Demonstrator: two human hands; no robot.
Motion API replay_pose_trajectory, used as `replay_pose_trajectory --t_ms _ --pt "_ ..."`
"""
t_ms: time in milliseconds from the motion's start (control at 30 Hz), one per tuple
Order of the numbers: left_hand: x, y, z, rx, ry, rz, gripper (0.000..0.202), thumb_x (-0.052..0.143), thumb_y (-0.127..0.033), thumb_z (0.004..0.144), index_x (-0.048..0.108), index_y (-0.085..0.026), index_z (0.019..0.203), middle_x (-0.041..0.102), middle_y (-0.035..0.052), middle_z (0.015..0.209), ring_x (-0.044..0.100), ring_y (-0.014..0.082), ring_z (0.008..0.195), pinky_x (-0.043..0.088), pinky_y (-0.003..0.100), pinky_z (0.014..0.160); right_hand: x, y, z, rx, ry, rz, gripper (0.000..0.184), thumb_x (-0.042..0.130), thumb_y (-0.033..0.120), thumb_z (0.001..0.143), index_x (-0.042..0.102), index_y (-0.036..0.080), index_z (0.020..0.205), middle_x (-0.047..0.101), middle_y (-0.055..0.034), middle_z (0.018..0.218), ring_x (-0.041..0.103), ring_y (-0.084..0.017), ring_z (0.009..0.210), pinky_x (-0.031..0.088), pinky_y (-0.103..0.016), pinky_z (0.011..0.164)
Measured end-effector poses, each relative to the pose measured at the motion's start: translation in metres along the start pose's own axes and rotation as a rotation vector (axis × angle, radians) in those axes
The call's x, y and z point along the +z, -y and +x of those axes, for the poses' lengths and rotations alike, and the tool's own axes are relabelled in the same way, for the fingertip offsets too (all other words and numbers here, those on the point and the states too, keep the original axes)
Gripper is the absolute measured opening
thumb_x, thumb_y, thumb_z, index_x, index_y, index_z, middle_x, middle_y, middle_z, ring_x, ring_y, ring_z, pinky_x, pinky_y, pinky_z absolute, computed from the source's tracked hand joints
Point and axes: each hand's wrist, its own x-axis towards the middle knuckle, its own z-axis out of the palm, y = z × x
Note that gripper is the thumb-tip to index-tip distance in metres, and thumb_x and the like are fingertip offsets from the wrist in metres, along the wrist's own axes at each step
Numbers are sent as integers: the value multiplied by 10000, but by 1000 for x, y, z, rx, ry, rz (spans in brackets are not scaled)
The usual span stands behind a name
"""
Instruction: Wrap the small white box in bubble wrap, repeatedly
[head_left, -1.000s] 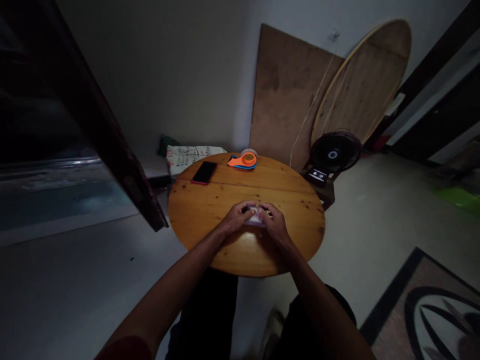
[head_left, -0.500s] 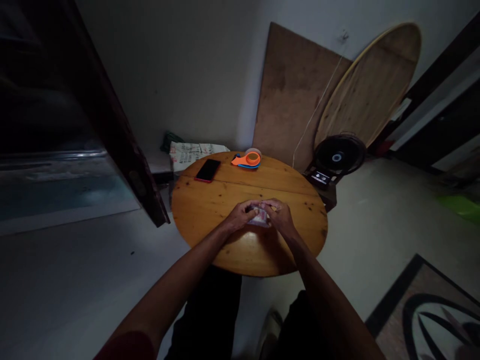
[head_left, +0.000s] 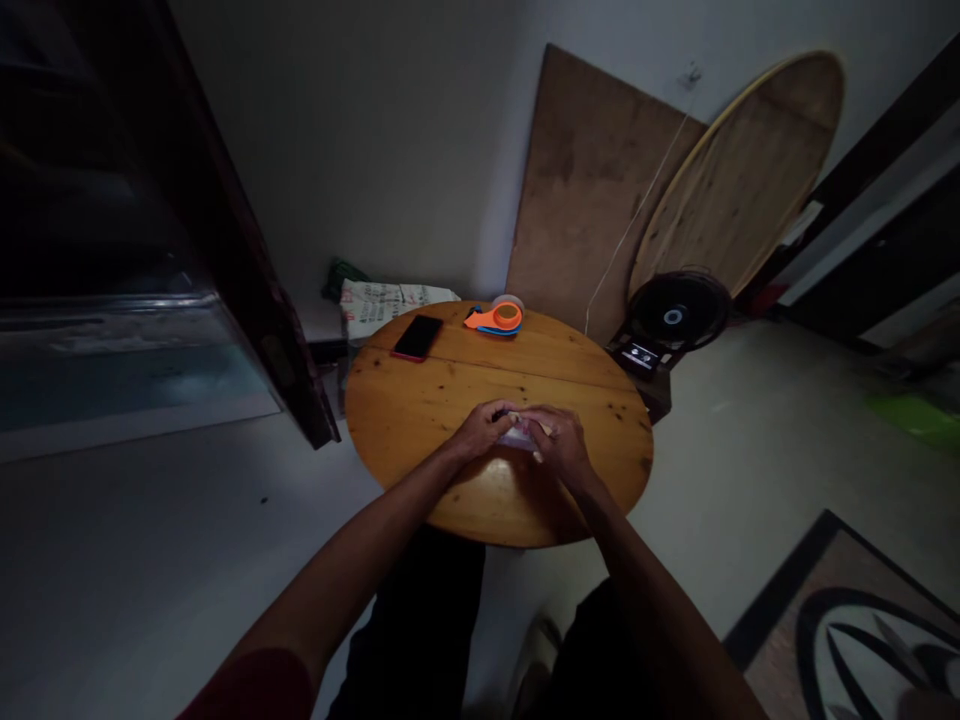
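Observation:
A small, pale, clear-looking box (head_left: 516,438) with pinkish-red marks is between my two hands, low over the round wooden table (head_left: 405,430). My left hand (head_left: 482,430) grips its left side, thumb on top. Round the right and far side curls my right hand (head_left: 559,438), its thumb and fingers pressing on the top; these fingers cover much of the box. What exactly the box contains is too small to make out. Beyond the hands lies an orange and blue tape dispenser (head_left: 499,317). A phone with a black screen and red edge (head_left: 418,338) rests to its left.
A printed white bag (head_left: 382,303) is behind the table's far left edge. To the right stands a black fan (head_left: 675,315). A brown board (head_left: 592,180) and a round wooden tabletop (head_left: 750,170) lean on the wall. A dark door frame (head_left: 247,270) rises at left.
My right hand has shifted over the box: its thumb now presses down on the top and its fingers cover more of it. My left hand keeps its hold. The view has tilted slightly.

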Motion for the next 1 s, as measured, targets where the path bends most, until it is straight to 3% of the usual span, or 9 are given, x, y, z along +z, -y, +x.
replay_pose_trajectory --t_ms 200,333,567,867,1000 --pt "1 0 0 26 -13 27 286 580 -319 818 689 -131 1003 694 69 962 614 170 884 476 272 813 -2 9 -9 -16 19 -78 264 481 280 934 740 286 987 717 -20 1085 617 -211 1040 381 -400 962" --pt "2 4 1 28 -25 54 294 556 -308 828 687 -131 1022 694 66 957 614 163 852 478 267 787 1 10 -13 -17 -21 -154 268 476 288 943 734 270 1012 692 -39 1108 572 -222 1057 368 -409 951" --pt "4 -1 1 8 -55 106 277 543 -282 823 693 -129 998 696 67 964 612 174 889 482 275 815 -3 10 -22 -127 28 -336 259 527 304 921 683 262 1123 640 -68 1169 523 -238 1076 353 -415 929" --pt "1 2 1 41 -98 219 269 536 -277 837 710 -166 1009 694 69 1013 600 202 995 454 329 936 10 4 -35 -187 -94 -456 254 492 265 941 671 265 1121 596 -92 1250 506 -245 1118 359 -411 900" --pt "1 6 1 40 -98 182 282 585 -321 820 702 -168 1025 685 73 1019 596 198 990 456 317 923 14 4 -36 -166 -124 -455 236 498 249 933 680 275 1081 598 -83 1239 505 -244 1109 362 -413 908"
